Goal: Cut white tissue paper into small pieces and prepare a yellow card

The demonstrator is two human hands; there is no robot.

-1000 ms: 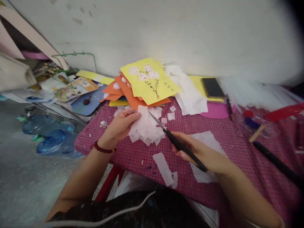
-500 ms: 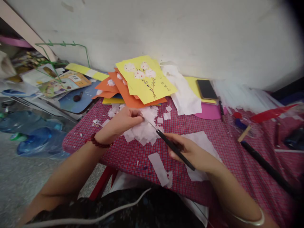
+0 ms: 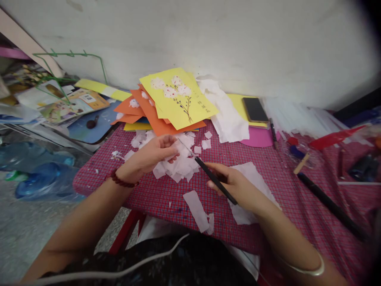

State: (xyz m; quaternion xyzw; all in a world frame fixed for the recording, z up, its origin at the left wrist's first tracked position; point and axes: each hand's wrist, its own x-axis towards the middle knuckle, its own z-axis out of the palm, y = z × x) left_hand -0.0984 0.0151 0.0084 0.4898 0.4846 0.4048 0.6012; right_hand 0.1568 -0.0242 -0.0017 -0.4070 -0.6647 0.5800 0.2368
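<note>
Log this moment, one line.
Left hand: over white square paper pieces | Right hand: holding black-handled metal scissors | Blades: near left hand

1 pair of black-handled scissors [image 3: 210, 173], aslant, blades over a loose heap of white paper squares [image 3: 175, 169], many overlapping.

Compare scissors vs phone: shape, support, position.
The scissors are long and slim; the phone is a broad, flat rectangle.
The scissors are held in the right hand; the phone lies on yellow paper.
The scissors reach over white paper scraps; the phone sits nearer the wall.
Both look mostly black.
</note>
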